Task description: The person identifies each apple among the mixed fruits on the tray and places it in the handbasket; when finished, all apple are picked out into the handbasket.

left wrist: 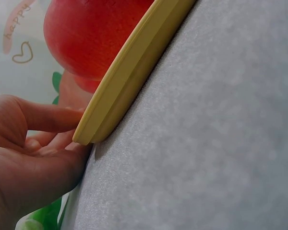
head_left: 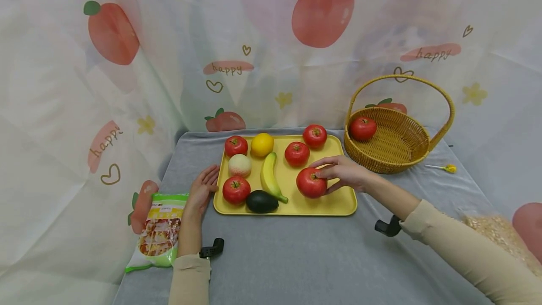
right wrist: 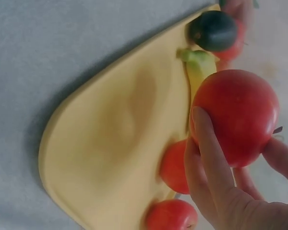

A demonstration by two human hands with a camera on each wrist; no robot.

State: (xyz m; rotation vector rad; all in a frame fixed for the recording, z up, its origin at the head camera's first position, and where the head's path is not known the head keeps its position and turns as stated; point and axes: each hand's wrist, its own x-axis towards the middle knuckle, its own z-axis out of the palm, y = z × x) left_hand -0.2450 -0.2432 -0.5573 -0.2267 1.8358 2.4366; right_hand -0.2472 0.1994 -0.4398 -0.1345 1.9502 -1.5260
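Note:
My right hand (head_left: 343, 173) grips a red apple (head_left: 312, 183) over the right half of the yellow tray (head_left: 330, 206). In the right wrist view, fingers and thumb lie on opposite sides of that apple (right wrist: 237, 117). At the tray's left edge rests my left hand (head_left: 202, 189), its fingers loosely extended; the left wrist view has the thumb touching the tray rim (left wrist: 117, 86). On the tray lie a banana (head_left: 268, 175), a dark green avocado (head_left: 262, 201), a yellow lemon-like fruit (head_left: 262, 145), a pale peach-like fruit (head_left: 239, 165) and several other red apples (head_left: 236, 190).
A wicker basket (head_left: 385, 154) with a tall handle stands at the back right, one red apple (head_left: 362, 128) inside. Beside it lies a yellow-headed stick (head_left: 444, 167). A green-and-white food bag (head_left: 161, 234) lies left of my left forearm. A printed curtain (head_left: 271, 93) hangs behind the table.

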